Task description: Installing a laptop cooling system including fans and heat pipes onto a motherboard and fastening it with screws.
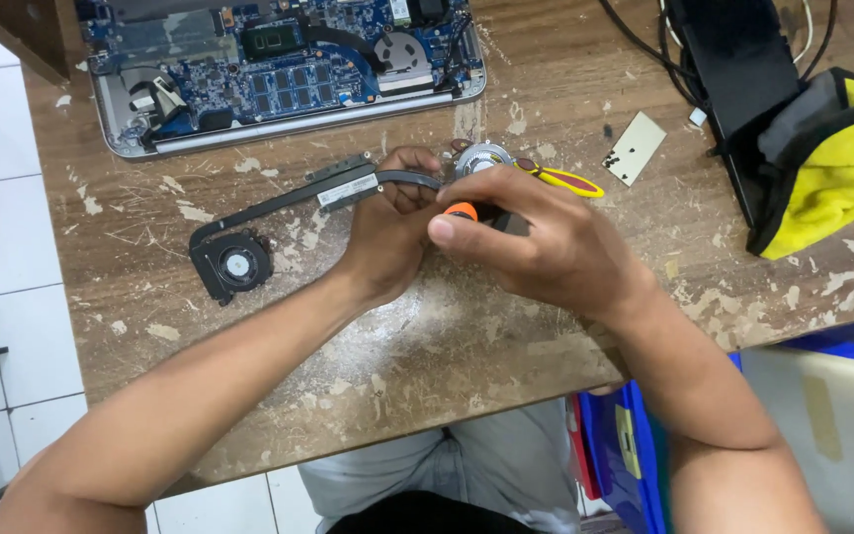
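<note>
A black laptop cooling assembly lies on the worn wooden table (447, 336): a fan (232, 265) at the left, a heat pipe (289, 198) running right to a second, silver fan (482, 158). My left hand (387, 222) presses on the pipe near that second fan. My right hand (536, 237) grips a screwdriver with an orange-and-black handle (461, 211), its tip hidden under my fingers. A yellow-handled tool (560, 180) lies just behind my right hand.
An opened laptop (279, 69) with its blue circuit board exposed sits at the back left. A small beige card with tiny screws (633, 148) lies at the back right, beside a black device (738, 59) and a yellow-and-black pouch (832, 158). Blue bins (625, 445) stand below the table edge.
</note>
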